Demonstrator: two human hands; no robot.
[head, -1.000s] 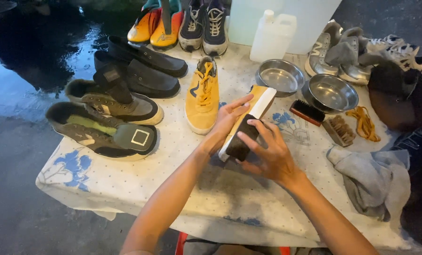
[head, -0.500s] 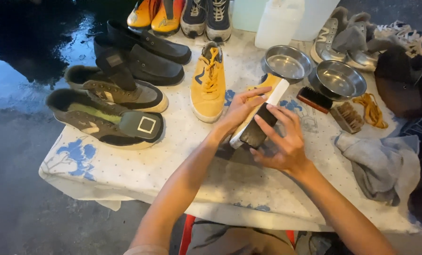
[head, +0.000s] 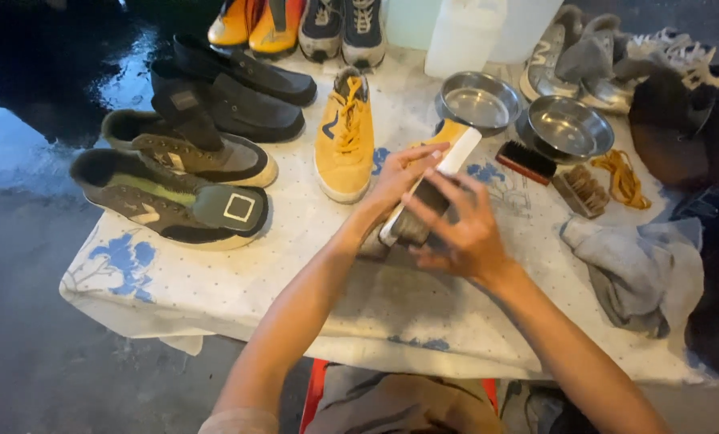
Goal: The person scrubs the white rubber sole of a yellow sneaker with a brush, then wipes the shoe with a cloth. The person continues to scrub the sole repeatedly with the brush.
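Right hand [head: 460, 233] perhaps lower on shoe [head: 448, 149]

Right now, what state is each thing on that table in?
Yellow shoe with white sole: tipped on its side, gripped by left hand.
Dark brush: pressed to the sole by right hand.
Yellow sneaker: upright, laced.
Two steel bowls: upright, look empty.
Grey cloth: crumpled.
Yellow laces: loose, heaped.
Black brush: lying unused.
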